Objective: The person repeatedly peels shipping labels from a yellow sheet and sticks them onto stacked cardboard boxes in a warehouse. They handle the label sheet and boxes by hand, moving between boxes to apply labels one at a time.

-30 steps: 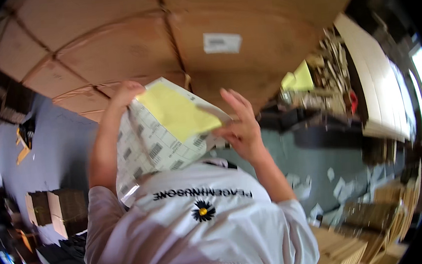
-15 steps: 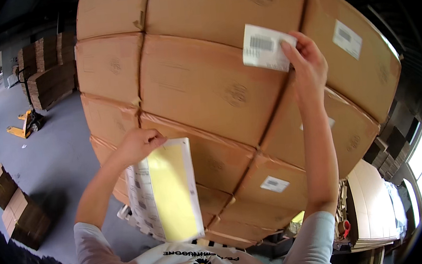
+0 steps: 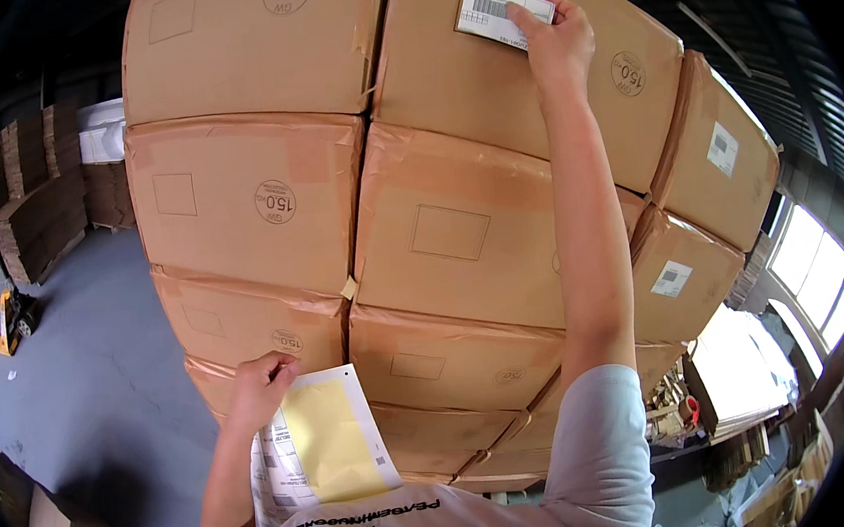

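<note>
Label (image 3: 504,13) at 1 o'clock on top box (image 3: 487,87), right hand (image 3: 555,43) fingers pressed flat on it, left hand (image 3: 260,386) at 7 o'clock clamped on label sheet (image 3: 323,453)

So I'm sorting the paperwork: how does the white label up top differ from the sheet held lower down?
The white label is small, and the right hand presses it on the top carton. The label sheet is larger, has a bare yellow patch, and hangs in the left hand. Both carry dark print.

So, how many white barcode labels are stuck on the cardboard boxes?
3: top label under the right hand; side label on the upper right box; lower label below it. Others may be hidden.
</note>
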`<state>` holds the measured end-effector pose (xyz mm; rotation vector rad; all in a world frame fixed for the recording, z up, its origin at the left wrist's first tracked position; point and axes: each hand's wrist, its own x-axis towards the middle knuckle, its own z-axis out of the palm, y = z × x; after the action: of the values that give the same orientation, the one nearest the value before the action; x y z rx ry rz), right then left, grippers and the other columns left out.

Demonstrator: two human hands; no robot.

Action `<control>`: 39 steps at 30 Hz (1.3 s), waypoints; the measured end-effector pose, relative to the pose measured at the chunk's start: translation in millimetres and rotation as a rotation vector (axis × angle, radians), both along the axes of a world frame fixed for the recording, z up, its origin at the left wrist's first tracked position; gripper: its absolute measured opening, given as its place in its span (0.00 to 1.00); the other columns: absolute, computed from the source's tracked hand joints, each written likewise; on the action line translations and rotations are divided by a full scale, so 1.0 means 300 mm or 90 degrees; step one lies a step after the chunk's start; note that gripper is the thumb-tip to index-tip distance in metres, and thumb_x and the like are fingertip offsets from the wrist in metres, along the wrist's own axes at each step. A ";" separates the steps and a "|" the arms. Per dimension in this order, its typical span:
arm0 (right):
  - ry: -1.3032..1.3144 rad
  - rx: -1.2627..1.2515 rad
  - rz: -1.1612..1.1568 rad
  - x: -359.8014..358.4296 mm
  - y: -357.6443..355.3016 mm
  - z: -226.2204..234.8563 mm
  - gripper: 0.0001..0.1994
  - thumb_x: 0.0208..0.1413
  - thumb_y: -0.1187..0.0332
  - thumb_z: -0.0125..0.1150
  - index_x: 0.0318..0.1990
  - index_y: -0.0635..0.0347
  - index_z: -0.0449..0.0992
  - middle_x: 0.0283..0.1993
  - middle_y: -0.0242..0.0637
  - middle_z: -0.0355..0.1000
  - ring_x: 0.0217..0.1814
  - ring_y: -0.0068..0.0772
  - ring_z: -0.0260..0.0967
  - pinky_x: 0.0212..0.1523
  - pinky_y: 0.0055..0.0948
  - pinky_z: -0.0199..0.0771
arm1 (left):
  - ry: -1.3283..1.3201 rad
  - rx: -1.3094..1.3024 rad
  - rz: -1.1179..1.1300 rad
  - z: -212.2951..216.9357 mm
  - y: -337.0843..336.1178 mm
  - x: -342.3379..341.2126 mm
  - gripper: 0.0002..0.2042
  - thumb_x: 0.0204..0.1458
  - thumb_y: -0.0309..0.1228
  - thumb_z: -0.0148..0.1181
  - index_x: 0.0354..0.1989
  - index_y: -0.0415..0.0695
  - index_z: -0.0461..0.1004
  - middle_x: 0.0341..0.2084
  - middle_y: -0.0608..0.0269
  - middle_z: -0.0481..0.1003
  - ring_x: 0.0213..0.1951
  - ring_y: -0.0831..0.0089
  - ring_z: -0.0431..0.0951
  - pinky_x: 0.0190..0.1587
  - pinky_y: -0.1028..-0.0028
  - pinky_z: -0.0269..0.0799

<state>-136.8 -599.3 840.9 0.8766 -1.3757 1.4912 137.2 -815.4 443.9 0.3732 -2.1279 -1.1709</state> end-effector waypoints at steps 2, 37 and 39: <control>0.008 -0.002 -0.029 -0.019 -0.018 0.009 0.26 0.48 0.63 0.74 0.52 0.66 0.73 0.48 0.42 0.75 0.50 0.36 0.75 0.52 0.34 0.75 | -0.005 -0.034 -0.012 -0.009 -0.062 0.016 0.10 0.58 0.31 0.63 0.39 0.34 0.79 0.23 0.60 0.78 0.25 0.78 0.73 0.31 0.74 0.71; 0.076 0.015 -0.317 -0.020 -0.065 -0.009 0.31 0.49 0.56 0.73 0.57 0.66 0.72 0.58 0.46 0.72 0.59 0.41 0.70 0.61 0.40 0.68 | 0.014 0.003 -0.148 -0.119 -0.250 -0.094 0.11 0.61 0.33 0.63 0.36 0.34 0.78 0.19 0.68 0.72 0.24 0.82 0.66 0.27 0.77 0.65; 0.119 0.035 -0.320 -0.047 -0.061 0.001 0.33 0.48 0.55 0.74 0.58 0.63 0.70 0.61 0.50 0.66 0.63 0.54 0.63 0.63 0.49 0.63 | 0.037 0.028 -0.170 -0.149 -0.250 -0.108 0.12 0.61 0.33 0.63 0.35 0.34 0.78 0.19 0.69 0.72 0.24 0.82 0.66 0.27 0.77 0.65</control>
<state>-150.9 -617.4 841.3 0.6226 -1.3753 0.9679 104.6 -890.4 399.3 0.0722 -2.1509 -1.3616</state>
